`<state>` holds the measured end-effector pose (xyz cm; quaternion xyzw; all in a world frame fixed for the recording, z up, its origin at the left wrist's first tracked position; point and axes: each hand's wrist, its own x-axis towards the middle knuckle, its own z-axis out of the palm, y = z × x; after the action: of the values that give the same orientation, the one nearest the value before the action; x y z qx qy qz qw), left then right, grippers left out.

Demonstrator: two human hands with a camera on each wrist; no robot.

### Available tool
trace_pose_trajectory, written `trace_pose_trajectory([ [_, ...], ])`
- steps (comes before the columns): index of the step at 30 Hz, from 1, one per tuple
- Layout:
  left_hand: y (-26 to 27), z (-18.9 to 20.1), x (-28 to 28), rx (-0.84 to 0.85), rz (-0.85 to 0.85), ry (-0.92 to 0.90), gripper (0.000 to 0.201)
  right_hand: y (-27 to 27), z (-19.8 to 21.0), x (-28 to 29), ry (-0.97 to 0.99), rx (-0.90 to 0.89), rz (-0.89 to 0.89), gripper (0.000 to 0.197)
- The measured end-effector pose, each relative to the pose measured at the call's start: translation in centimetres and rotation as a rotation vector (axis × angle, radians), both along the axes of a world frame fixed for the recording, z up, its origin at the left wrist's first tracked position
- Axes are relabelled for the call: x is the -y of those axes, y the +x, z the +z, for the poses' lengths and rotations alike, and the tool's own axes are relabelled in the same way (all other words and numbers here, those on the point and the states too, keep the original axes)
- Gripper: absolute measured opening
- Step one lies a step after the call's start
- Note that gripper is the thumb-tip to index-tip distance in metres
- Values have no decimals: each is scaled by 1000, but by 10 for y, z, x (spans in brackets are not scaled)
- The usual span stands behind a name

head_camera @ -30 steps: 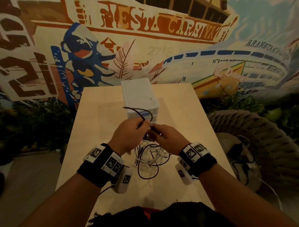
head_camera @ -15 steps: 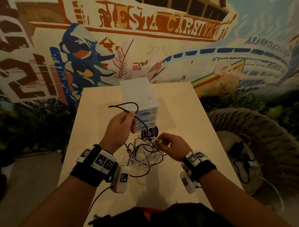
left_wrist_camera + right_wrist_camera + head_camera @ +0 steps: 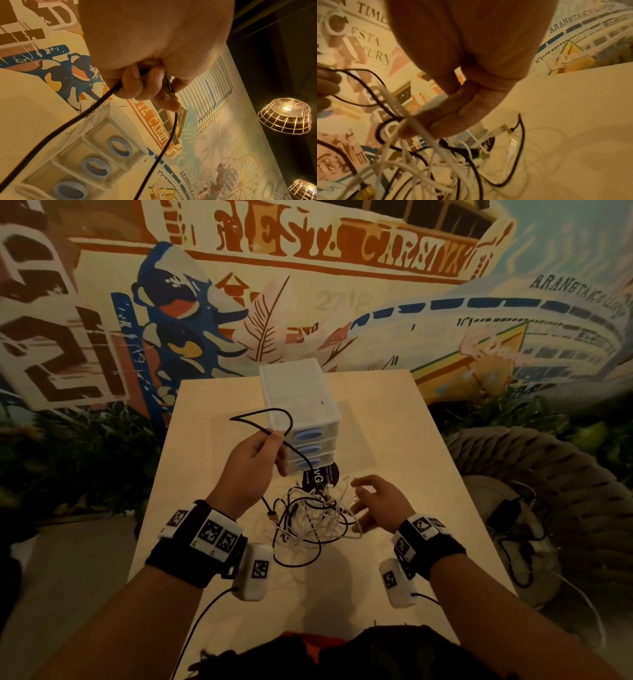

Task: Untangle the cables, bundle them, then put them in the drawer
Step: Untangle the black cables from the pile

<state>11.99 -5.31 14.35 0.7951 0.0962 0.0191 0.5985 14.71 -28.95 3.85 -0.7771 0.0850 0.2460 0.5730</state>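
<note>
A tangle of black and white cables lies on the light wooden table, just in front of a white three-drawer unit whose drawers are closed. My left hand is raised above the tangle and grips a black cable. That cable loops over the fist and trails down into the heap. My right hand hovers at the tangle's right side with its fingers loosely spread, and a white cable lies across them.
A round dark label lies at the foot of the drawer unit. Loose USB plugs rest on the table beside the heap. A wicker chair with a black charger on its cushion stands right of the table. A painted wall rises behind.
My left hand has pulled the black cable up and to the left, away from the heap. My right hand has dropped to the tangle's right side and its fingers have spread.
</note>
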Motion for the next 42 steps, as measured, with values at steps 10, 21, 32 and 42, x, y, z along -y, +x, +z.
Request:
trace_pose_trajectory([
  [10,-4,3,0,-8,-9,1,44,7,-22,-26,-219,32,229,28],
  [21,-2,-6,-8,-19,-19,-18,45,8,-37,-33,-513,177,503,36],
  [32,5,-11,-24,-12,40,-62,50,11,-45,-33,-404,272,436,34],
  [42,10,-23,-37,-7,180,25,41,1,-35,-34,-315,356,415,25],
])
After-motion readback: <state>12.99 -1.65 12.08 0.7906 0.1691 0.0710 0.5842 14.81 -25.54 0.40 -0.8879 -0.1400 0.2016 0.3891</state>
